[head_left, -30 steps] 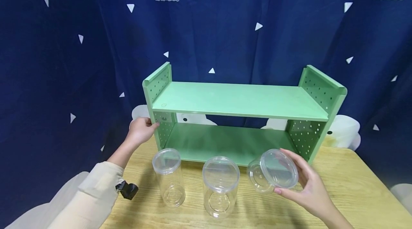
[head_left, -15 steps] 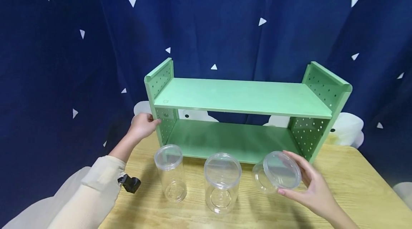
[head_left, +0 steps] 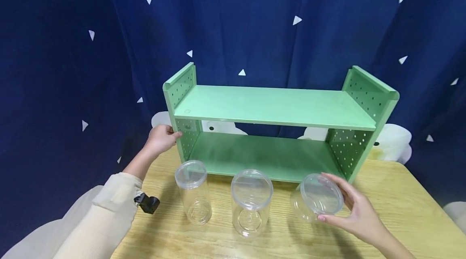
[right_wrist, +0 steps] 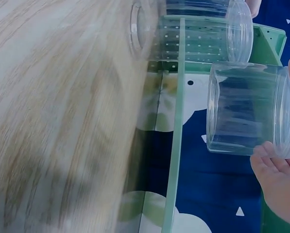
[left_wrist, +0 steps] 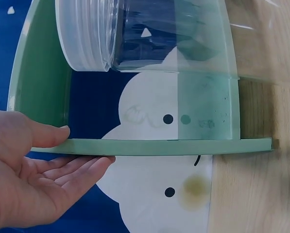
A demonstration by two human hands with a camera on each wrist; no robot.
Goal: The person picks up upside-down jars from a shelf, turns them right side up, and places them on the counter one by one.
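Observation:
A green two-tier shelf (head_left: 274, 107) stands on the wooden table, and my left hand (head_left: 162, 139) pinches the front edge of its left side panel. In the left wrist view the thumb lies on one face of that panel (left_wrist: 174, 147), with the fingers on the other. My right hand (head_left: 358, 212) grips a short clear plastic jar (head_left: 322, 194) by its lid, tilted and apparently lifted off the table. Two more lidded clear jars stand upright before the shelf: a tall narrow one (head_left: 196, 200) on the left and a wider one (head_left: 251, 206) in the middle.
The wooden table (head_left: 397, 198) spreads around and in front of the shelf. A dark blue curtain (head_left: 233, 28) with white triangles and cloud figures hangs right behind it. A black wrist camera (head_left: 147, 203) sits at the left sleeve.
The short jar has moved slightly to the right in my right hand, its lid still tilted toward the camera. My left hand keeps its grip on the panel. The head view has shifted a little.

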